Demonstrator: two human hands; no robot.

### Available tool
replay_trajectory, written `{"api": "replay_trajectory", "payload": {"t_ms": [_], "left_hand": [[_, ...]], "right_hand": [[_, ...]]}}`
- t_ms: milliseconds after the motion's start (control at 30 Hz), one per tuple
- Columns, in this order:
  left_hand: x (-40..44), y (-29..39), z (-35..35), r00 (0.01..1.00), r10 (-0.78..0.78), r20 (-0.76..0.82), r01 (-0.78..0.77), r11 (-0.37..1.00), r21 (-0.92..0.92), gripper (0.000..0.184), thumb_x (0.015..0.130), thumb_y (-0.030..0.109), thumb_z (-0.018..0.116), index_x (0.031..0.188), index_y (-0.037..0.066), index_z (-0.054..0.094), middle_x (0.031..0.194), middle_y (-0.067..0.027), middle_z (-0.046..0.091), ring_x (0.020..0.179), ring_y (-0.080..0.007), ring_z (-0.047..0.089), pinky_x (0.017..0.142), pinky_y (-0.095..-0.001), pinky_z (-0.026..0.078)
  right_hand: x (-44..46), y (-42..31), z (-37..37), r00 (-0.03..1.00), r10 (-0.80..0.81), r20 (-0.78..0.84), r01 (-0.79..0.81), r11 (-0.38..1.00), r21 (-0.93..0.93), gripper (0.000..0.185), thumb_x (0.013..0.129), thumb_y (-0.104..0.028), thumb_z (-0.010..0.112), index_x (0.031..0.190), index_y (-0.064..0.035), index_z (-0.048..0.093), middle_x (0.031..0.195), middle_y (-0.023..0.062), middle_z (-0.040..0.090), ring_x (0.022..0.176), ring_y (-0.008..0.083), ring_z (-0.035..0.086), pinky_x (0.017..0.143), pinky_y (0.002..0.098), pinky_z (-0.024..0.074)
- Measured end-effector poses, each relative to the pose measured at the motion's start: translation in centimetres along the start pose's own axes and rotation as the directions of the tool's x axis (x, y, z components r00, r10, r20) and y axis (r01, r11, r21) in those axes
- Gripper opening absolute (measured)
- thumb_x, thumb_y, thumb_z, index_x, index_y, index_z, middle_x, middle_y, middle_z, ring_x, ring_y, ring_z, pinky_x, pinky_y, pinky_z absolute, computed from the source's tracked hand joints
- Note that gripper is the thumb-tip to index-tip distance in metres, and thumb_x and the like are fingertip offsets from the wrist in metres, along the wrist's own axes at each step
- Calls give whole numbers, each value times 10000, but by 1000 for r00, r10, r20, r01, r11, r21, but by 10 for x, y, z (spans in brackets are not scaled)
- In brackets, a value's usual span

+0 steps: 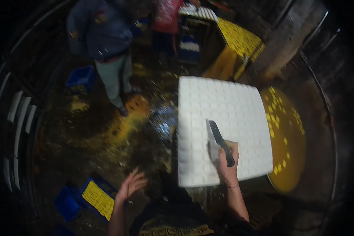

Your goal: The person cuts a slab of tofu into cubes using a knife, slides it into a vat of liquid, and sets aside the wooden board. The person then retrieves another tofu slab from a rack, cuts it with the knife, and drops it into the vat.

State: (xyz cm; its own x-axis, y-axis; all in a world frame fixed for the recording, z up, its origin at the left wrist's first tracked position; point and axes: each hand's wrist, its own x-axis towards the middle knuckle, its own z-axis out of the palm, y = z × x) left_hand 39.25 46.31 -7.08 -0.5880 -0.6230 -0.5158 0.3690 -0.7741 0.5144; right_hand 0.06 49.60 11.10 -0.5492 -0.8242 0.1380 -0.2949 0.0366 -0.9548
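A large white slab (224, 102), scored into a grid of small blocks and looking like tofu, lies in front of me. Over its lower right part, my right hand (229, 158) grips a knife (217, 133) by its dark handle. The dark blade points up and to the left, above the slab; whether it touches the surface I cannot tell. My left hand (132, 184) is held out in the air left of the slab, fingers spread and holding nothing. Below that hand is a blue crate (113, 192) with yellow blocks (98, 198) in it.
A round vat of yellow-brown liquid (289, 149) with floating yellow pieces stands right of the slab. Yellow blocks (240, 35) cover a rack at the back. A person in a dark jacket (106, 31) and another in red (166, 15) stand beyond. The floor (86, 141) looks wet.
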Motion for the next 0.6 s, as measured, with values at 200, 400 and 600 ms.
{"api": "replay_trajectory", "payload": {"t_ms": [200,400,600], "left_hand": [[-42,-102,-149,673,532,-513,349,383,855,507,826,415,767,1119,21,639,879,-110,669,787,-197,654,756,-331,529],[1,-39,59,689,553,-468,-166,749,641,455,911,51,654,1340,55,502,1329,-111,517,1122,-213,582,905,-368,513],[14,-2,129,727,656,203,-575,420,702,514,917,81,674,1392,91,477,1309,-76,538,1051,-221,613,885,-341,516]], "right_hand": [[69,6,47,991,-133,-35,137,964,227,235,855,-116,620,1041,-21,513,886,14,493,791,82,437,718,241,405],[49,26,48,991,-42,128,-6,935,354,97,851,-79,681,873,-32,599,793,25,598,700,82,535,653,252,459],[-35,16,38,891,69,449,-203,945,258,166,905,-109,671,776,-34,598,695,21,602,660,100,574,610,268,462]]}}
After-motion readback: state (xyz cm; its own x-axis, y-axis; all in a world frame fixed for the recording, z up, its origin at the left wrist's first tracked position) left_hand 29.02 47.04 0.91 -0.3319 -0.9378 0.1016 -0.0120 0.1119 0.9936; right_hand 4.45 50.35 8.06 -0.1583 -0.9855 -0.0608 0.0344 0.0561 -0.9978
